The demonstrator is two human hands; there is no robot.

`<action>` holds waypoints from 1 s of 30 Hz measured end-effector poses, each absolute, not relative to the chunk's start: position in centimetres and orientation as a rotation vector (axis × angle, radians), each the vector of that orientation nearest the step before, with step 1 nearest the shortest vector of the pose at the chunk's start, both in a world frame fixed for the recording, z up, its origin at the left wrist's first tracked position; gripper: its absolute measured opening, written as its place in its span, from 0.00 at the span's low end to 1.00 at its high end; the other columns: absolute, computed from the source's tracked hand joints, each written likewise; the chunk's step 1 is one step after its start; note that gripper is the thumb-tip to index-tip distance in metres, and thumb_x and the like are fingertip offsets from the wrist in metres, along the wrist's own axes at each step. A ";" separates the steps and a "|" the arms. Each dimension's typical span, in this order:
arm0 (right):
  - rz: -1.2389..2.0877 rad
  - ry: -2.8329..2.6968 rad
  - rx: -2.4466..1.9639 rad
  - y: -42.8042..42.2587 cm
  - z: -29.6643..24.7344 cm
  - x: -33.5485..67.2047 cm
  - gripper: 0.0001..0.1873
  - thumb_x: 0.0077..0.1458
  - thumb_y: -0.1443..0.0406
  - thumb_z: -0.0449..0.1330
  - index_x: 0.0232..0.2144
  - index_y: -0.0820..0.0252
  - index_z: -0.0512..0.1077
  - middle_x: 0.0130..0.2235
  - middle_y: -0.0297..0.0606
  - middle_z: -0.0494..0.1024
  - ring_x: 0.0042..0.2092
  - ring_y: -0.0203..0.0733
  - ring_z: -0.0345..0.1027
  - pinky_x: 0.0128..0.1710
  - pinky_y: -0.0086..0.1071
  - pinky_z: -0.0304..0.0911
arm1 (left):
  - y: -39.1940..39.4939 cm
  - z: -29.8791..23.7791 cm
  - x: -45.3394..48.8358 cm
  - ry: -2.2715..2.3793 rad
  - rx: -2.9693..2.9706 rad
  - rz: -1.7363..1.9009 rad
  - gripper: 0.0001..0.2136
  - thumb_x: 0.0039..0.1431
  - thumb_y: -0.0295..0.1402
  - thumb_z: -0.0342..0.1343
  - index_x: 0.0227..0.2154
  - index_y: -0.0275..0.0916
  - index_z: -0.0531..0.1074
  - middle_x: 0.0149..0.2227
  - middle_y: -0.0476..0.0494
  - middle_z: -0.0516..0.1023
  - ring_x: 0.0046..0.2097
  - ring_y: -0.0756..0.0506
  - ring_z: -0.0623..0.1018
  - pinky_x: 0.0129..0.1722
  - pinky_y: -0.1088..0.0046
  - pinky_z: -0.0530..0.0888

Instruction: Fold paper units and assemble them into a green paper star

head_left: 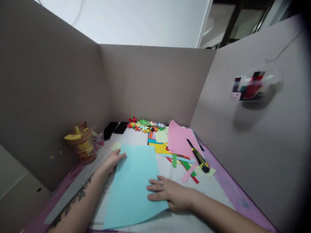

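A light blue sheet of paper (136, 174) lies lengthwise in front of me, its near right corner curling up a little. My left hand (114, 160) pinches the sheet's far left edge, thumb on top and the other fingers mostly hidden. At the near right edge, my right hand (171, 194) has its fingers stretched over the sheet, with the thumb by the lifted corner, partly out of sight. Beyond that hand are cut paper strips (187, 166) in green, pink, red and blue. A black and yellow utility knife (198, 156) rests on pink paper (181, 137).
Folded paper stars (144, 124) are heaped at the back. Two dark phones (120, 127) lie beside a clear plastic cup (97, 136) and a brown and yellow lidded container (81, 142). Grey partitions (155, 81) surround the table; a clear plastic container (252, 84) hangs at right.
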State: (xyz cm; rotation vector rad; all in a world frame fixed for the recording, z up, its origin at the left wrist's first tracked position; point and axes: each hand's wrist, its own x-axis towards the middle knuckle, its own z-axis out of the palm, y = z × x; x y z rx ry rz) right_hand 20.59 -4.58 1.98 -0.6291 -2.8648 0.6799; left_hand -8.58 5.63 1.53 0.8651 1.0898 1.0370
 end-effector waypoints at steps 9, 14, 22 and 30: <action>0.561 -2.437 -0.936 -0.6 0.0 20.5 0.33 0.49 0.68 0.55 0.59 0.58 0.54 0.60 0.46 0.57 0.61 0.45 0.48 0.57 0.43 0.50 | 7.4 2.6 -11.2 0.998 0.912 1.533 0.13 0.42 0.28 0.61 0.34 0.36 0.70 0.24 0.50 0.76 0.23 0.49 0.74 0.23 0.77 0.71; 0.424 -2.353 -1.157 2.9 -0.1 19.1 0.25 0.52 0.66 0.53 0.54 0.59 0.61 0.58 0.46 0.60 0.59 0.46 0.51 0.56 0.43 0.52 | 7.4 2.9 -14.3 0.941 0.784 1.421 0.13 0.44 0.24 0.58 0.36 0.35 0.69 0.27 0.47 0.77 0.25 0.48 0.76 0.26 0.74 0.74; 0.333 -2.517 -1.298 6.0 -1.4 15.7 0.33 0.54 0.59 0.53 0.60 0.60 0.51 0.64 0.46 0.41 0.64 0.49 0.33 0.60 0.49 0.40 | 6.3 3.6 -13.6 0.765 0.806 1.268 0.09 0.46 0.23 0.56 0.33 0.34 0.69 0.21 0.48 0.74 0.20 0.49 0.73 0.18 0.77 0.71; 0.374 -2.484 -1.481 7.8 -2.3 13.1 0.37 0.56 0.50 0.46 0.61 0.65 0.47 0.64 0.49 0.44 0.64 0.50 0.33 0.60 0.46 0.38 | 6.6 3.0 -14.1 0.669 0.654 1.310 0.05 0.54 0.28 0.50 0.34 0.38 0.69 0.21 0.52 0.68 0.15 0.57 0.61 0.12 0.83 0.58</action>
